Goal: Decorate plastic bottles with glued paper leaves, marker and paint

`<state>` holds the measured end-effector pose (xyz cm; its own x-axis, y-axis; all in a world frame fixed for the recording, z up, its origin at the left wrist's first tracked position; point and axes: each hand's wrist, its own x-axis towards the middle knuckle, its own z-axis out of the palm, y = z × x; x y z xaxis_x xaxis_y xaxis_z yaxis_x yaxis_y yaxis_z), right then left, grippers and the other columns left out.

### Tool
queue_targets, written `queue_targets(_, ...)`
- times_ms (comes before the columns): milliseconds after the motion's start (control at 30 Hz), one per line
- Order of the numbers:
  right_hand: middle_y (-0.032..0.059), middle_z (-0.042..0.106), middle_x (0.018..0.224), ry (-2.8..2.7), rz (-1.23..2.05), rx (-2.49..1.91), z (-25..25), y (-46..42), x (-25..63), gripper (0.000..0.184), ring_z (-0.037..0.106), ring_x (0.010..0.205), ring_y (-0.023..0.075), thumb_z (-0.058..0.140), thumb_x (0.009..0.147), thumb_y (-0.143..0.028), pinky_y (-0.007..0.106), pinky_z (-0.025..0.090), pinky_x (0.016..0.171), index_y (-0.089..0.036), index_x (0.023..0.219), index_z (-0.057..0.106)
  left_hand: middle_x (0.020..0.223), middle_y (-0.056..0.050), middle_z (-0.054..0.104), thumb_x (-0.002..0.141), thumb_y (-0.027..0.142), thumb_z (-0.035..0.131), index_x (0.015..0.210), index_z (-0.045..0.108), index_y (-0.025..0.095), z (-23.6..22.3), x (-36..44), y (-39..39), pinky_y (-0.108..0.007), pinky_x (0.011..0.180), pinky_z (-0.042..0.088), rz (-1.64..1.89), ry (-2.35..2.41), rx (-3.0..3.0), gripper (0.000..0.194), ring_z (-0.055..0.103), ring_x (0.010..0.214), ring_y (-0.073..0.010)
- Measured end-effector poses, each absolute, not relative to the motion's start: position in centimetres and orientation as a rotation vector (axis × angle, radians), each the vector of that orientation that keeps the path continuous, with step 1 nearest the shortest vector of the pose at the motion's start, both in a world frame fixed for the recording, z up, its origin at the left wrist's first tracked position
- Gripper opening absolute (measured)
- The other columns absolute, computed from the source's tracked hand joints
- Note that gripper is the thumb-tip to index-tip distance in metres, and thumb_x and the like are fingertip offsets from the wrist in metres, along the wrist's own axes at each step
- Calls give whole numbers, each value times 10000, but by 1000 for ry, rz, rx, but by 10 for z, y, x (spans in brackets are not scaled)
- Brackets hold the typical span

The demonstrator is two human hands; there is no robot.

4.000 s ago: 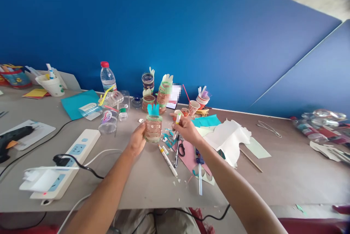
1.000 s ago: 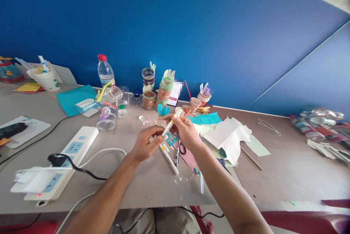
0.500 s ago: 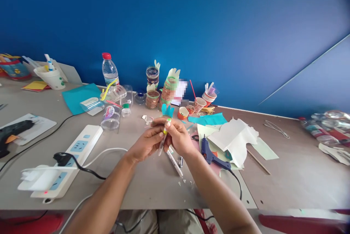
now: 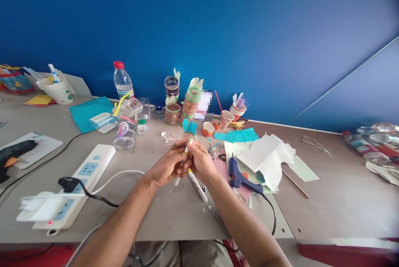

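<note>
My left hand [image 4: 166, 165] and my right hand [image 4: 201, 159] meet in front of me, above the table. Between them is a slim white marker [image 4: 177, 181] with a yellow-green end, held tilted, its lower end poking out below my left fingers. The right thumb presses near the green tip at the top. Fingers of both hands are wrapped round it, so its middle is partly hidden. Just below the right hand, another white marker [image 4: 198, 186] lies on the table. Directly behind the hands stands a small container with blue paper petals [image 4: 189, 125], its lower part covered by my fingers.
A blue glue gun [image 4: 238, 177] lies right, by crumpled white paper [image 4: 268, 156]. At left are a power strip [image 4: 82, 179] with cords and a plastic bottle [image 4: 122, 80]. Wrapped jars [image 4: 172, 113] and paper cups [image 4: 227, 118] stand at the back.
The held marker's lower end has shifted slightly left and down, and my fingers have closed further round its middle. The view has turned a little.
</note>
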<state>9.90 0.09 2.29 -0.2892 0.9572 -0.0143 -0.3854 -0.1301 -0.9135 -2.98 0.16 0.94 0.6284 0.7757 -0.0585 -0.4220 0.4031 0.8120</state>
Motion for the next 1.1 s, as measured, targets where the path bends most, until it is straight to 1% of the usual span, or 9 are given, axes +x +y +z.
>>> queue_targets(167, 34, 736, 762, -1068, 1526, -822, 20, -1, 96, 496, 458, 353, 57, 680, 779, -681, 190, 387, 324, -189, 826, 722, 530, 63, 404, 835, 483, 661, 623, 433, 180, 10, -23, -1, -174, 431, 236, 838, 588, 970, 434, 270, 441, -36)
queue_targets(267, 28, 717, 735, -1100, 1409, -879, 18, -3, 94, 497, 526, 412, 90, 635, 815, -687, 197, 399, 346, -198, 830, 725, 525, 73, 343, 879, 529, 595, 624, 401, 194, 11, -19, -3, -190, 439, 222, 879, 652, 1049, 464, 271, 454, -50)
queue_targets(333, 34, 717, 747, -1128, 1297, -886, 17, -5, 91, 477, 602, 508, 127, 609, 848, -664, 221, 459, 416, -201, 806, 717, 532, 79, 313, 878, 544, 582, 640, 401, 202, 12, -16, -6, -201, 437, 214, 898, 679, 1097, 454, 262, 458, -58)
queue_targets(400, 43, 723, 762, -1165, 1134, -882, 17, -8, 89, 460, 656, 621, 158, 575, 892, -625, 262, 531, 549, -199, 772, 699, 549, 80, 300, 871, 550, 579, 667, 423, 206, 14, -14, -8, -212, 435, 207, 911, 712, 1146, 429, 251, 467, -65)
queue_targets(467, 48, 724, 757, -1198, 938, -903, 17, -11, 88, 464, 673, 693, 173, 520, 938, -589, 299, 552, 675, -197, 747, 679, 576, 69, 320, 880, 551, 565, 701, 462, 203, 16, -13, -11, -223, 443, 220, 915, 747, 1213, 405, 266, 490, -76)
queue_targets(533, 51, 720, 745, -1224, 784, -958, 17, -13, 87, 482, 673, 711, 179, 459, 969, -569, 315, 544, 720, -198, 737, 662, 606, 51, 357, 906, 549, 534, 730, 501, 195, 18, -12, -13, -235, 462, 246, 904, 767, 1286, 397, 298, 520, -89)
queue_targets(667, 61, 723, 747, -1262, 659, -1061, 16, -15, 89, 487, 667, 699, 182, 399, 985, -543, 309, 532, 692, -199, 735, 638, 623, 39, 365, 947, 547, 487, 746, 525, 191, 19, -13, -14, -248, 473, 251, 868, 760, 1351, 411, 308, 537, -99)
queue_targets(833, 52, 706, 693, -1266, 607, -1111, 20, -15, 88, 482, 651, 655, 178, 366, 981, -521, 299, 513, 650, -208, 703, 606, 636, 39, 363, 943, 617, 476, 793, 559, 184, 15, -13, -14, -248, 471, 252, 861, 743, 1329, 466, 297, 541, -100)
queue_targets(1100, 37, 673, 636, -1237, 622, -1162, 26, -18, 86, 463, 627, 609, 176, 368, 970, -493, 303, 491, 632, -214, 662, 573, 591, 64, 328, 918, 646, 493, 795, 502, 196, 25, -10, -20, -243, 438, 233, 894, 788, 1298, 466, 260, 498, -85)
